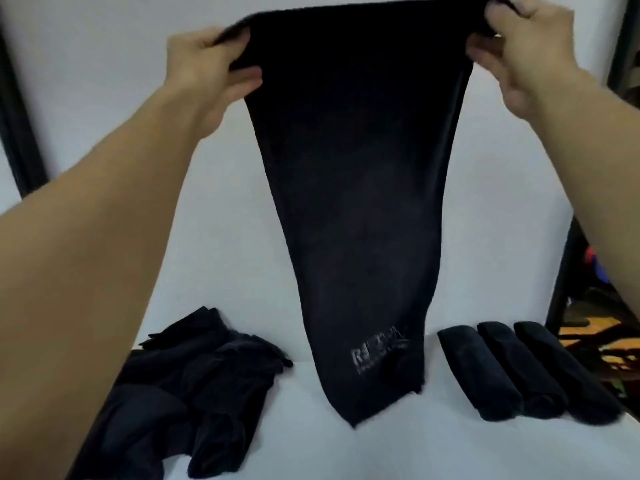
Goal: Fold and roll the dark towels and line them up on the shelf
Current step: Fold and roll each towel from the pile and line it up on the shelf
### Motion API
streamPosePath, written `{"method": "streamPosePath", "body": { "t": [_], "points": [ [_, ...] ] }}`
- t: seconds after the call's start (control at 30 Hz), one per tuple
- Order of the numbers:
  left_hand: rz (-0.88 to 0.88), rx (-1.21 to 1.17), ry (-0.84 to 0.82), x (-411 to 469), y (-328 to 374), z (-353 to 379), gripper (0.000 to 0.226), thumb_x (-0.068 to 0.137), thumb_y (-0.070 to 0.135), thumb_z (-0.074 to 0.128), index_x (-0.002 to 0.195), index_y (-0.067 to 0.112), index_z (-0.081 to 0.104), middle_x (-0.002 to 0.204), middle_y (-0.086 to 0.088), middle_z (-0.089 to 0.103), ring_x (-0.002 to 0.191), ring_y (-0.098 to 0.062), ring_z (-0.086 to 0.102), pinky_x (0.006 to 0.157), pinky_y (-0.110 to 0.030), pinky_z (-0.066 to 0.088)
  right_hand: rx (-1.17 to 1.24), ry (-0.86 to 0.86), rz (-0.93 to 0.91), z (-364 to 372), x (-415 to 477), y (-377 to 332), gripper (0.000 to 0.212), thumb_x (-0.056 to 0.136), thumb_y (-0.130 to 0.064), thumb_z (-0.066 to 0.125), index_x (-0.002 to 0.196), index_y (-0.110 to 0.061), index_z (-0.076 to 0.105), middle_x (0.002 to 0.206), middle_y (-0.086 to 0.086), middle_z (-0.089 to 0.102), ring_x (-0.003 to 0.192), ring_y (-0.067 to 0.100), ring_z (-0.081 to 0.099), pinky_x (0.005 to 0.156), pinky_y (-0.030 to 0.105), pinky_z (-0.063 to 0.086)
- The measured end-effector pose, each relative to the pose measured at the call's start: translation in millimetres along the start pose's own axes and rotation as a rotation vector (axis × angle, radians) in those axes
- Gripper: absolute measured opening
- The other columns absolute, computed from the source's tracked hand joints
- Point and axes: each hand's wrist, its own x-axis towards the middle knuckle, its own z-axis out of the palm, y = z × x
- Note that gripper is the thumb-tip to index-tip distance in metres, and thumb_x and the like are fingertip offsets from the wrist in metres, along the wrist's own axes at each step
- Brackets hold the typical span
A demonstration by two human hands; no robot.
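Fingers of left hand [207, 64] and right hand [530, 57] are pinching the top corners of the dark logo towel [363, 202], which is hanging just left of three rolled towels [519, 372]. Folding probably beginning; next: lay it flat and halve it.

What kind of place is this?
Maybe a spa or salon storeroom: a white shelf holds three rolled towels and a loose pile, and the held towel bears a logo.

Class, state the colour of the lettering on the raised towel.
Pale grey lettering on black towel; head view.
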Motion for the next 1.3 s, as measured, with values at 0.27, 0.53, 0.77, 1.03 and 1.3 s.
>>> {"method": "streamPosePath", "body": {
  "t": [0.27, 0.53, 0.77, 1.03, 1.3],
  "points": [
    [0.059, 0.017, -0.049, -132, 73, -38, 0.015, 0.094, 0.021, 0.063, 0.103, 0.012, 0.071, 0.106, -0.009, 0.073, 0.086, -0.03, 0.074, 0.08, -0.033, 0.059, 0.006, 0.042, 0.039, -20, -131, -98, 0.01, 0.094, -0.018, 0.061, 0.1, -0.015, 0.068, 0.096, 0.001, 0.069, 0.081, 0.017, 0.066, 0.083, 0.029, 0.056],
    [0.092, 0.017, -0.055, -232, 103, -76, 0.013, 0.088, 0.029, 0.068, 0.08, 0.028, 0.079, 0.086, 0.003, 0.075, 0.064, -0.02, 0.071, 0.068, -0.031, 0.059, -0.067, 0.034, 0.093, -35, -238, -161, 0.008, 0.091, -0.019, 0.063, 0.091, -0.022, 0.07, 0.079, -0.005, 0.071, 0.067, 0.01, 0.066, 0.067, 0.023, 0.055],
    [-0.329, 0.226, 0.016, -297, -12, -84, 0.006, 0.089, 0.021, 0.07, 0.088, 0.017, 0.074, 0.061, 0.006, 0.069, 0.045, -0.01, 0.061, 0.045, -0.021, 0.052, -0.361, -0.04, 0.536, -55, -307, -60, 0.019, 0.096, -0.002, 0.055, 0.112, 0.002, 0.064, 0.071, 0.009, 0.063, 0.05, 0.009, 0.062, 0.054, 0.02, 0.057],
    [-0.662, 0.471, -0.05, -311, -166, -66, 0.036, 0.086, 0.031, 0.073, 0.055, 0.014, 0.063, 0.042, 0.012, 0.045, 0.039, -0.004, 0.037, 0.046, -0.024, 0.034, -0.513, -0.12, 0.878, -82, -327, 85, 0.014, 0.096, -0.009, 0.055, 0.101, -0.012, 0.068, 0.057, 0.007, 0.065, 0.047, 0.012, 0.062, 0.048, 0.023, 0.053],
    [-0.852, 0.719, -0.177, -258, -267, -20, 0.02, 0.088, 0.034, 0.068, 0.09, 0.016, 0.06, 0.075, -0.002, 0.059, 0.063, -0.025, 0.054, 0.05, -0.025, 0.037, -0.624, -0.236, 0.957, -69, -274, 202, 0.039, 0.091, -0.006, 0.061, 0.129, -0.008, 0.054, 0.105, 0.013, 0.063, 0.076, 0.018, 0.067, 0.058, 0.024, 0.058]
  ]
}}
